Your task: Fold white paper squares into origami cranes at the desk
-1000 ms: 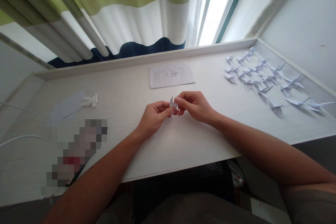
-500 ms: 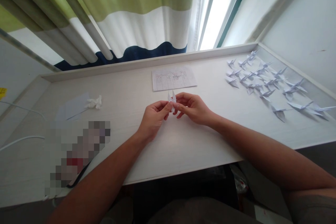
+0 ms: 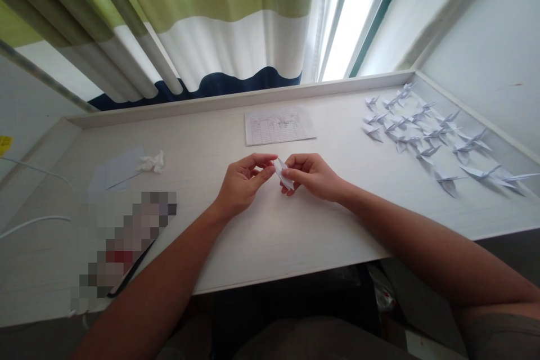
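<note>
Above the middle of the desk, a small piece of folded white origami paper slants between my hands. My right hand grips it from the right, thumb flat on its near face and fingers behind. On its upper left tip rest the thumb and forefinger of my left hand, with the other fingers curled below. Parts of the folds are hidden by the fingers. Many folded paper cranes stand grouped on the desk at the right.
A printed form lies beyond my hands on the white desk. To the left are a paper sheet, a crumpled tissue, a blurred-out flat object and white cables. Raised edges border the desk; a curtain hangs behind.
The folded paper has turned from upright, with two points up, to a slanted position showing a broad face. My left hand has shifted slightly left, its forefinger now on the tip.
</note>
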`<state>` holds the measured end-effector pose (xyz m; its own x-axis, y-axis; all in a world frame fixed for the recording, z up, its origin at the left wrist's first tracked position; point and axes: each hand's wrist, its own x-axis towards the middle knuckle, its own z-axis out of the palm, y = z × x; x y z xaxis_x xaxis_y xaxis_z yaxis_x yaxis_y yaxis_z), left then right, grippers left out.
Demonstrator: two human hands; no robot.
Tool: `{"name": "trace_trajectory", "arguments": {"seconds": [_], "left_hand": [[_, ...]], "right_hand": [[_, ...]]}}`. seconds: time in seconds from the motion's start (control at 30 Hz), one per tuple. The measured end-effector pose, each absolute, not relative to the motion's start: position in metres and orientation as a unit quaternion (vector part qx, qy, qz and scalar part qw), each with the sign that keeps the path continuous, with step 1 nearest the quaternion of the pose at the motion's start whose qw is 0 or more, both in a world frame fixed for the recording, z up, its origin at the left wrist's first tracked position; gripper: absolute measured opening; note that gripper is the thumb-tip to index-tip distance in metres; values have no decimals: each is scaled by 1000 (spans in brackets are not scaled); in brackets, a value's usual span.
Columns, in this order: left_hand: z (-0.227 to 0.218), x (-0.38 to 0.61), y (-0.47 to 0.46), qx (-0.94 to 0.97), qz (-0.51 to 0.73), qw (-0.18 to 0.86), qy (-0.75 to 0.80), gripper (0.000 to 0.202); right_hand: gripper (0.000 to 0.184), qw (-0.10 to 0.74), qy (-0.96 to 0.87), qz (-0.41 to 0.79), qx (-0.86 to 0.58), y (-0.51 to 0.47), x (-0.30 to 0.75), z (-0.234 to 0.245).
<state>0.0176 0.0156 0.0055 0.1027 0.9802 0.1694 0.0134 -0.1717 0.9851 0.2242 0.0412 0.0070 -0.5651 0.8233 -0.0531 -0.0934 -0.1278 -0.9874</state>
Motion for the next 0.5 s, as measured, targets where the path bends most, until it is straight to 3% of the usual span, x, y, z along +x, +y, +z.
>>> {"name": "trace_trajectory", "arguments": {"seconds": [0.5], "left_hand": [[6,17,16,545,513,491,445,23]], "right_hand": [[42,333,-564,685,-320,42,226,8]]}}
